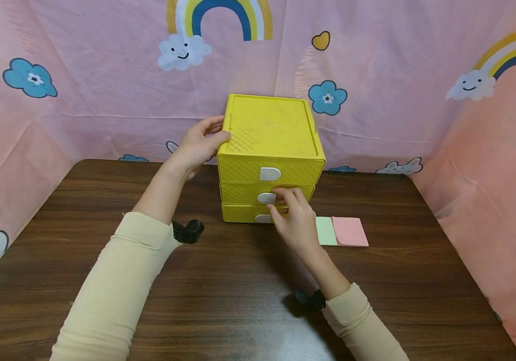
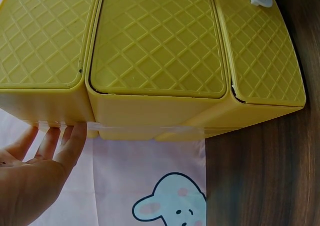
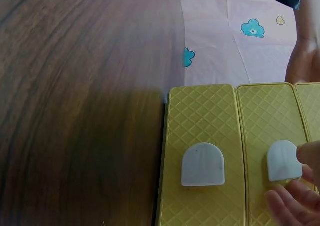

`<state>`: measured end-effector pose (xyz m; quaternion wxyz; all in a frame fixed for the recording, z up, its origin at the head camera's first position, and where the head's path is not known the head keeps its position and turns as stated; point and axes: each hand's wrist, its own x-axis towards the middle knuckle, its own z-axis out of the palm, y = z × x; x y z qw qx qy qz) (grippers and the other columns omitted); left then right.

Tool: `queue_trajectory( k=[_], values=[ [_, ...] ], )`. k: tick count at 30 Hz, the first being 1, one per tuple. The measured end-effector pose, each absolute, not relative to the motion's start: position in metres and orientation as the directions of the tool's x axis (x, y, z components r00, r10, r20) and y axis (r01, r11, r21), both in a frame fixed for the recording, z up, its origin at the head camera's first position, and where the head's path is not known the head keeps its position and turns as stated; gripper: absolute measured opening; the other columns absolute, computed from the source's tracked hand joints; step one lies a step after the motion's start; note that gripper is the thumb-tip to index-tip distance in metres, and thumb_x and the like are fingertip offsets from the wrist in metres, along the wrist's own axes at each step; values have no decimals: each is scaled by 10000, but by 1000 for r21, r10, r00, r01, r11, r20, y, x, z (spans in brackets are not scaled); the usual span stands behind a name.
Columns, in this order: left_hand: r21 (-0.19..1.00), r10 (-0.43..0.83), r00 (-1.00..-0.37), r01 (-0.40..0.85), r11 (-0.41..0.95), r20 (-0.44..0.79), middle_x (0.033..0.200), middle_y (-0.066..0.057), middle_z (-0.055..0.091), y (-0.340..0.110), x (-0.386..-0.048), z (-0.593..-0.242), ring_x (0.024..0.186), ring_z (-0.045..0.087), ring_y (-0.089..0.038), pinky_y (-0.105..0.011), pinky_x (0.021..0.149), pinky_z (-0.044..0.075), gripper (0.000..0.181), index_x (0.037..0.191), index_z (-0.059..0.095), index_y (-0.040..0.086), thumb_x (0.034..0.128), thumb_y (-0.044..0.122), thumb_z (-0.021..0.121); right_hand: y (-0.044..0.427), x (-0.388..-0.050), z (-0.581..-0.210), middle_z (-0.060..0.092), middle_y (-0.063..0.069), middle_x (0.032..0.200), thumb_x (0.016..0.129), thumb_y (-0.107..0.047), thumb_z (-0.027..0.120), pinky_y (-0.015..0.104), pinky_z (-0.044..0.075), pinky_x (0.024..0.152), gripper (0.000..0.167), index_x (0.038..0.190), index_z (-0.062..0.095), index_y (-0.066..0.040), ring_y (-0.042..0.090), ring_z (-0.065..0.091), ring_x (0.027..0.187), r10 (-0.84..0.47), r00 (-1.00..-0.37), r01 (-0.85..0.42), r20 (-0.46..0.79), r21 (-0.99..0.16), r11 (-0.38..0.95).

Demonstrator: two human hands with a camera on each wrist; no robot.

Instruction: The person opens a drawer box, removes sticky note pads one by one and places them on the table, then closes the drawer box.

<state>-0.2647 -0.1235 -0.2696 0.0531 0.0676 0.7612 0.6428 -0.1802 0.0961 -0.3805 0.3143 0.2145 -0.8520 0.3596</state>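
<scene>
A yellow three-drawer storage box [image 1: 269,125] stands on the table, its drawers closed. Each drawer front bears a white rounded handle. My left hand [image 1: 197,148] steadies the box at its upper left, the thumb on the top edge. In the left wrist view, the extended fingers [image 2: 70,146] touch the side wall. At the middle drawer, my right hand [image 1: 296,220] has its thumb and fingers bent about the edge of the white handle [image 1: 266,198]. The right wrist view shows the fingertips [image 3: 307,156] at that handle [image 3: 284,161]; how firmly they grip cannot be seen.
Green sticky notes [image 1: 326,231] and pink sticky notes [image 1: 350,231] lie right of the box. Dark wood-grain table [image 1: 195,301] surrounds it. A pink patterned cloth [image 1: 104,75] hangs close behind and along both sides.
</scene>
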Motion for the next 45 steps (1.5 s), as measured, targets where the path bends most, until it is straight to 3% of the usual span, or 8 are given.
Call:
queue_trajectory(
  k=[9,21,45],
  values=[
    [986,170,-985,38,160,10,1418,-72,356,-123,-265,-269,1206,460,-174,-324,956,441,584,1438,316,153,899,209,533,91,-182,-380,569,81,905,801,-107,696,191,528,601,211,998,634,-60,154,632,810,-128,-701,-566,702,-438,698],
    [988,166,-986,32,151,6,1418,-68,358,-123,-264,-270,1220,447,-166,-321,959,438,584,1435,319,148,897,200,539,87,-186,-379,541,78,825,777,-88,715,319,535,584,181,916,603,-57,167,623,744,-140,-668,-549,730,-358,755],
    [988,164,-987,29,153,3,1430,-67,347,-123,-265,-270,1236,434,-165,-325,968,435,588,1441,309,153,901,206,534,92,-186,-377,545,24,792,831,-125,666,292,502,515,78,853,598,-94,123,604,693,-214,-645,-560,734,-264,785]
  ],
)
